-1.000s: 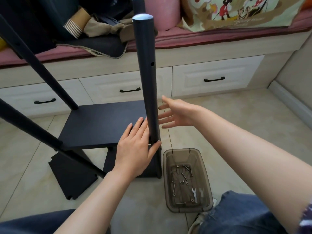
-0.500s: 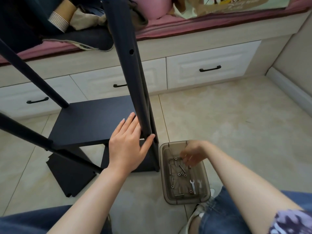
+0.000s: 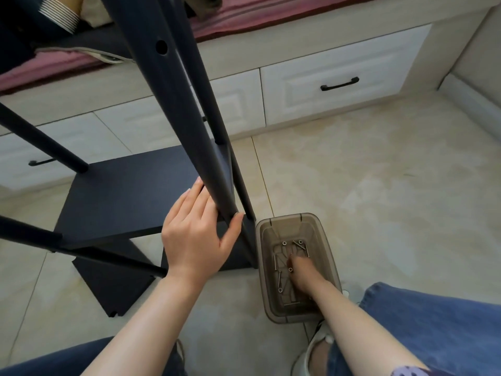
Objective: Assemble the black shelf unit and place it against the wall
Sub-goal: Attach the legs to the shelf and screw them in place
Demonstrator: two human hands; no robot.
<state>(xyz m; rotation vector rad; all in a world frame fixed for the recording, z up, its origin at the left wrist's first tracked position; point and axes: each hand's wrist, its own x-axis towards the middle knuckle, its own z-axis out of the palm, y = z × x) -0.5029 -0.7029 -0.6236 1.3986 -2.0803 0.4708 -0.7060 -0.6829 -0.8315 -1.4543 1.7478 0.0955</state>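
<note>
The black shelf unit stands partly built on the tiled floor. A black shelf board (image 3: 130, 196) sits between round black posts, and another board (image 3: 108, 283) lies below it. My left hand (image 3: 198, 234) holds the near right post (image 3: 173, 99) low down, with the fingers along its left side and the thumb round its right side. My right hand (image 3: 301, 275) reaches down into a brown see-through box (image 3: 320, 232), fingertips among loose screws (image 3: 279, 270). Whether those fingers hold a screw is hidden.
Two more black posts (image 3: 40, 137) (image 3: 27, 234) slant in from the left. White drawers with black handles (image 3: 339, 84) run along the back under a pink cushioned bench with clothes on it. A skirting board (image 3: 471, 104) lines the right wall. My jeans-clad knees fill the bottom corners.
My right hand has left the post and dropped into the box of screws. The view has tilted down and closer. The left hand stays on the post.
</note>
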